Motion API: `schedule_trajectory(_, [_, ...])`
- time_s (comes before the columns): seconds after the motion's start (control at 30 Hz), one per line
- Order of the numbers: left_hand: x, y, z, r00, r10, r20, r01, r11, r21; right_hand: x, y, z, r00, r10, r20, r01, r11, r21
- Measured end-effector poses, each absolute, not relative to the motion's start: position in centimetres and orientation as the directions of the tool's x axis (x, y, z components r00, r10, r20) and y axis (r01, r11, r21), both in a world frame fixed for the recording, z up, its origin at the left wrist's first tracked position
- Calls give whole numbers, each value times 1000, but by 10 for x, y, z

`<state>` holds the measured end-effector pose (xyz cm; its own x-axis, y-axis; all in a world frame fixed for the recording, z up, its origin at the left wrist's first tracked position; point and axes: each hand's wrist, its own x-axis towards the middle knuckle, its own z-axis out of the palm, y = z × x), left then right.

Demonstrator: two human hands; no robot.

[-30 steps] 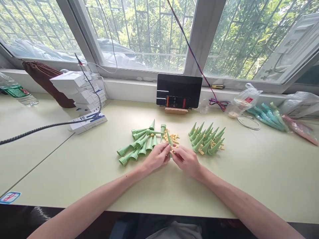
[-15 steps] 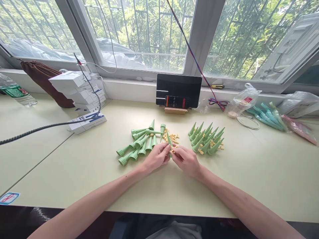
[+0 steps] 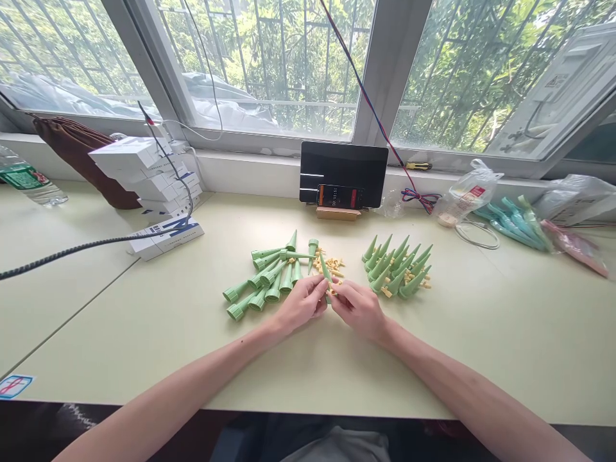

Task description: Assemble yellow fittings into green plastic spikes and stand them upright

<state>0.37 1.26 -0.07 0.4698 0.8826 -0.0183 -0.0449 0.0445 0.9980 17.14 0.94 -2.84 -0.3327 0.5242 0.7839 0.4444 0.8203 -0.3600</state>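
Observation:
Between both hands, near the middle of the table, a green plastic plant watering spike (image 3: 325,266) stands with its tip up. My left hand (image 3: 306,299) is closed round its lower part. The fingers of my right hand (image 3: 357,307) pinch a small yellow valve piece (image 3: 332,289) against the spike's side; the fingers partly hide it. Left of my hands lies a loose heap of green spikes (image 3: 269,273). Behind the hands is a small pile of yellow valve pieces (image 3: 333,264). To the right, several spikes with yellow pieces on them (image 3: 397,266) stand upright in a cluster.
A black tablet (image 3: 344,168) with a phone (image 3: 337,196) before it leans at the window. Stacked white boxes (image 3: 144,173), a black cable (image 3: 86,247) and a water bottle (image 3: 29,179) are at left. Plastic bags (image 3: 469,192) and bagged teal pieces (image 3: 514,221) lie at right.
The whole view has shifted very slightly. Both hands keep their hold on the spike and the yellow piece, with only small finger movement.

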Motion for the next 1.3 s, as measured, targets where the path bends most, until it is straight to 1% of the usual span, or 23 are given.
schedule_trajectory(0.27, [4,14,0,468,884,-19,-34,40,999,171,11,-30,-314,471,824,473,831,-295])
schedule_trajectory(0.57, [4,12,1,467,884,-18,-46,44,998,172,12,-32,-324,473,819,464,834,-298])
schedule_trajectory(0.73, [4,12,2,467,884,-21,-49,50,998,173,12,-35,-332,498,801,453,829,-327])
schedule_trajectory(0.87, [4,13,4,456,890,-22,-27,39,999,171,12,-32,-296,553,779,434,804,-406])
schedule_trajectory(0.97, [2,15,6,431,903,6,-1,-6,1000,172,11,-27,-259,588,767,420,783,-458])
schedule_trajectory(1.03, [-2,18,8,374,926,51,31,-68,997,173,10,-24,-224,616,755,423,760,-494])
schedule_trajectory(1.17, [-11,24,15,163,972,169,187,-199,962,176,11,-20,-79,710,700,474,645,-600])
schedule_trajectory(1.23, [-13,25,17,125,970,206,295,-235,926,177,13,-21,-43,746,664,517,585,-624])
schedule_trajectory(1.3, [-12,24,17,129,968,215,390,-248,887,178,16,-21,-60,777,626,556,547,-626])
